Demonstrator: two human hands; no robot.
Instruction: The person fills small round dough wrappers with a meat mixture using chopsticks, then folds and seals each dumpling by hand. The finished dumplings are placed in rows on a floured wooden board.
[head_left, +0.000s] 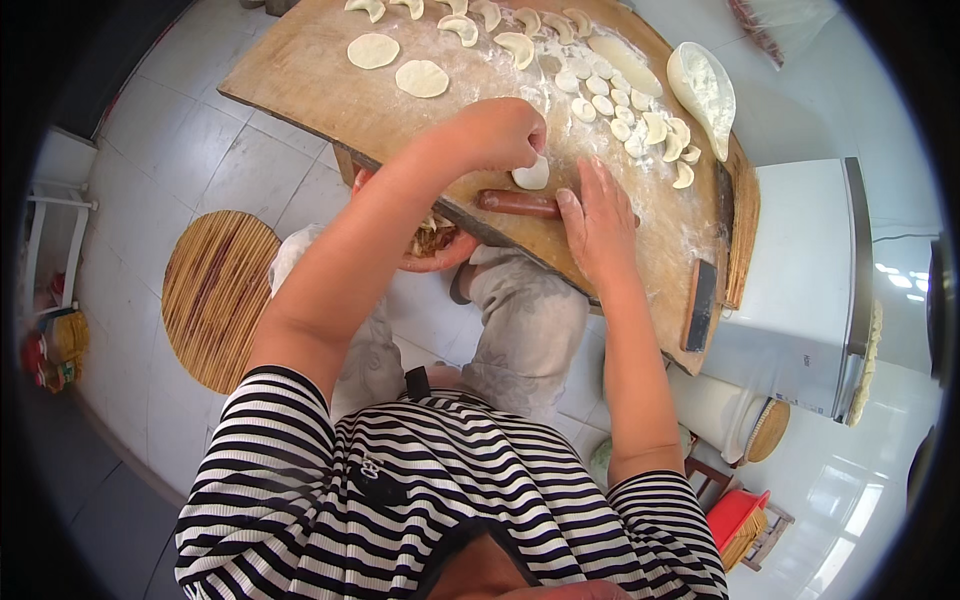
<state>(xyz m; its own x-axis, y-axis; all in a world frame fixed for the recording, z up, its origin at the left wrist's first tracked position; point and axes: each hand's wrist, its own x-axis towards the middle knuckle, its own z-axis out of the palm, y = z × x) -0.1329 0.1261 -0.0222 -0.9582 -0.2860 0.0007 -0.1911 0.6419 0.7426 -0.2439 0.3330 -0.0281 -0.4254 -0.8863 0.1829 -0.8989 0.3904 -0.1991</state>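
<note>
My left hand (501, 135) is curled over the wooden board and pinches the edge of a small white dough disc (531, 175). The disc lies just beyond a reddish-brown rolling pin (517, 202). On the pin's right part rests my right hand (606, 217), flat, with the fingers stretched forward and the thumb along the near side. Two rolled dough wrappers (422, 79) lie to the left of my hands. Beyond them sit several folded dumplings (516, 49). Small flattened dough pieces (600, 86) are clustered on flour, next to an elongated dough piece (626, 64).
A ladle-shaped scoop of flour (701, 86) stands at the board's (315, 82) far right. A dark-faced block (700, 306) lies near its right corner. Under the front edge is an orange basin of filling (439, 251). A round slatted mat (217, 300) is at floor left.
</note>
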